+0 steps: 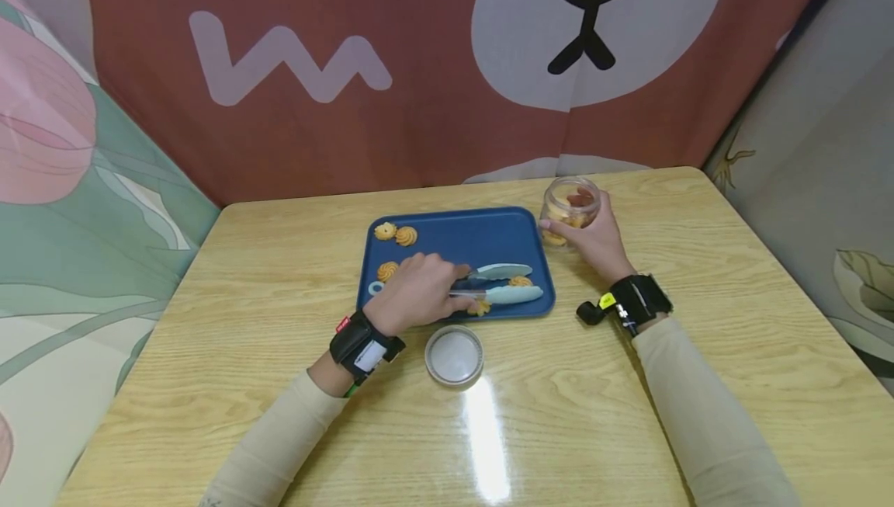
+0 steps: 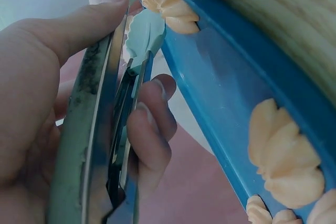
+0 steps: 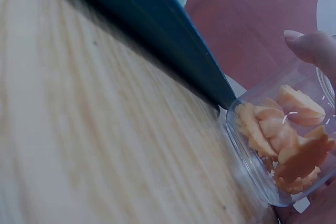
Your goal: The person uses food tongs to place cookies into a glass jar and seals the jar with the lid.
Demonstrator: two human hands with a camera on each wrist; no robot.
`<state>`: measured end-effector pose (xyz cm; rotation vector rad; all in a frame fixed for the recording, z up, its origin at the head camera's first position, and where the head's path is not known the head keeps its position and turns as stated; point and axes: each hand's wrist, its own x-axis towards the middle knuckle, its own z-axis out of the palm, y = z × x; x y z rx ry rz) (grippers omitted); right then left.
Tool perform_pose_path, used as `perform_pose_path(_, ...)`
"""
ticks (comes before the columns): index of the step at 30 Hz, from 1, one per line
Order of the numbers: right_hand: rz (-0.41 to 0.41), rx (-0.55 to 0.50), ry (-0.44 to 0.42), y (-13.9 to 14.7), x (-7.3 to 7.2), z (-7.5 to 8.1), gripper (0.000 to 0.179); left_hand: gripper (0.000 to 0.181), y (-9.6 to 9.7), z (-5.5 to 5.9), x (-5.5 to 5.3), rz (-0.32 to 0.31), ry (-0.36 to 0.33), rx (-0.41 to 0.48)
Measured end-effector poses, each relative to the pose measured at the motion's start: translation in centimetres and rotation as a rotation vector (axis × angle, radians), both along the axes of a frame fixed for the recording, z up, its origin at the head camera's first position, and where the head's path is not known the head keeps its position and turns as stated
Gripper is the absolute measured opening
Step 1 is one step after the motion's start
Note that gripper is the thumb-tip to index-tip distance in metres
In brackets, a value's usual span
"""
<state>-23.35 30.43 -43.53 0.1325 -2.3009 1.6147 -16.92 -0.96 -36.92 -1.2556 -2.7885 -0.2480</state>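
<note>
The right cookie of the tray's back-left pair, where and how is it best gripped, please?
Pinch the cookie by its near and far edges, probably with the tongs from the right: it lies low and round, and another cookie crowds its left.

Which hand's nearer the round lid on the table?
Left. The left hand is just beyond the round lid, over the blue tray, gripping the tongs; the right hand is farther off, right, holding the jar.

The left hand [image 1: 417, 291] (fingers [image 2: 149, 141] bent) and right hand [image 1: 595, 238] both grip, forearms [image 1: 275, 445] stretched forward.
</note>
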Motion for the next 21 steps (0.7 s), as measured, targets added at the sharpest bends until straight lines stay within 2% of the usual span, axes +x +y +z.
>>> perform_pose_path(11, 0.000, -0.005, -0.008, -0.1, 0.0, 0.1, 0.089, 0.049, 0.1, 0.7, -0.2, -0.004, 0.056, 0.006)
perform_pose_path(16, 0.000, -0.010, -0.009, -0.1, 0.1, 0.1, 0.086, 0.051, 0.2, 1.7, -0.6, -0.008, 0.102, 0.037)
perform_pose_path(21, 0.012, -0.022, -0.010, -0.1, 0.1, 0.1, 0.086, 0.053, 0.4, 2.7, -1.0, 0.001, 0.110, 0.050)
